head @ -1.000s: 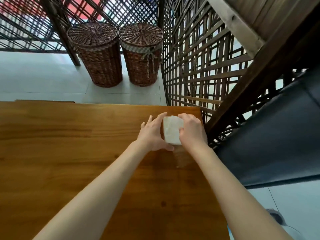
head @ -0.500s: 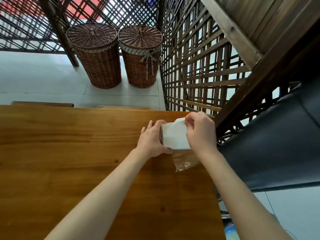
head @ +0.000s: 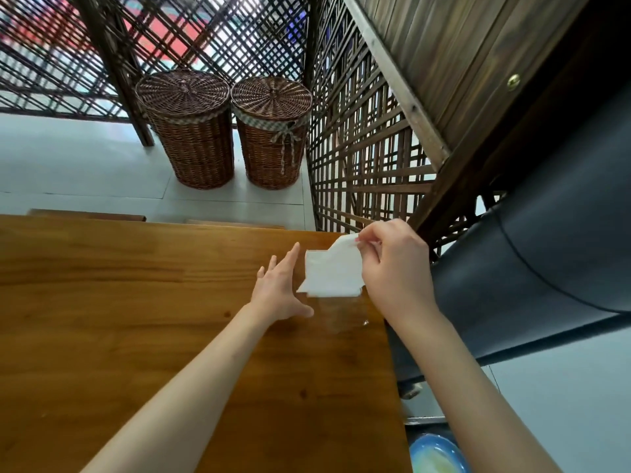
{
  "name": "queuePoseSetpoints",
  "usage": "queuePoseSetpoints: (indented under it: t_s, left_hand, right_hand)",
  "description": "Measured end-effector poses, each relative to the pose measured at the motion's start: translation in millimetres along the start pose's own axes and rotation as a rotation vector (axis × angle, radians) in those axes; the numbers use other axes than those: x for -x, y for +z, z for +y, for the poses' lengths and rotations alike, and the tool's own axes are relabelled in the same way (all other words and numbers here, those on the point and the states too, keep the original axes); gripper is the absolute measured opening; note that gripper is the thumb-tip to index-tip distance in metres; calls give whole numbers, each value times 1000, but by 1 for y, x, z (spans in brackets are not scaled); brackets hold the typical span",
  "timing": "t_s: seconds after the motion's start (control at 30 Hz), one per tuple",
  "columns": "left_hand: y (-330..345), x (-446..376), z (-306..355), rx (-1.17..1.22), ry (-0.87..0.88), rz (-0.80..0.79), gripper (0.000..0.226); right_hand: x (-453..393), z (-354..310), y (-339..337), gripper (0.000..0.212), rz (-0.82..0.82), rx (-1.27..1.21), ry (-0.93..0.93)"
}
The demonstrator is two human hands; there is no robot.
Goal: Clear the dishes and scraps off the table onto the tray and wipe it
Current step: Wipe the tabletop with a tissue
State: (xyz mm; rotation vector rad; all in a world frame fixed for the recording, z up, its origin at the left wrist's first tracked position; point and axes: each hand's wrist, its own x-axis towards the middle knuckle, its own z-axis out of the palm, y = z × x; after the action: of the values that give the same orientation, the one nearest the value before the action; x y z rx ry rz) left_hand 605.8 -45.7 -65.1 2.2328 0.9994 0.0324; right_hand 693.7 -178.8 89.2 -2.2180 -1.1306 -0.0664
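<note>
A white folded wipe [head: 333, 273] hangs above the far right corner of the wooden table [head: 136, 319]. My right hand [head: 392, 268] pinches its top corner between thumb and fingers. Just left of the wipe, my left hand [head: 281, 290] is open with fingers straight and holds nothing. A clear plastic wrapper [head: 341, 315] lies on the table under the wipe. A blue dish [head: 435, 454] shows below the table's right edge, at the bottom of the view.
Two lidded wicker baskets [head: 191, 131] [head: 271, 134] stand on the floor beyond the table. A wooden lattice screen [head: 358, 158] runs along the right. A dark padded seat [head: 546, 268] sits beside the table's right edge.
My right hand has lifted the wipe out of the wrapper and unfolded it partly. My left hand let go of it and opened. The wrapper dropped onto the table.
</note>
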Motion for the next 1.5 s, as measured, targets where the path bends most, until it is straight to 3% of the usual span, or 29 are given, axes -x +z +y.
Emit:
queuePoseSetpoints:
  t_s: [0.33,0.57,0.67,0.87,1.0,1.17,1.3,1.5]
  left_hand:
    - [-18,131,-31,-84,-130,31,127]
    - [10,226,-55,-136,-113,127,76]
    - [19,250,-61,-156,-122,157,68]
    - [20,272,-79,-178,-116,171,60]
    - [21,277,-87,-189,-130,182,57]
    - [19,279,-89,-163,-143,240,54]
    - [1,287,-103,-147,-161,335,54]
    - [-23,305,-127,-121,-216,375,54]
  right_hand:
    - [89,-24,-6,7,-254,-46,47]
    - [151,-16,25,9,-469,-8,143]
    - [169,-8,43,6,-558,-31,243]
    - [183,4,69,33,-553,34,315]
    - [190,7,77,48,-532,130,244]
    - [198,1,90,37,-459,145,136]
    - [209,-3,107,35,-576,181,114]
    - [216,-3,112,16,-550,188,131]
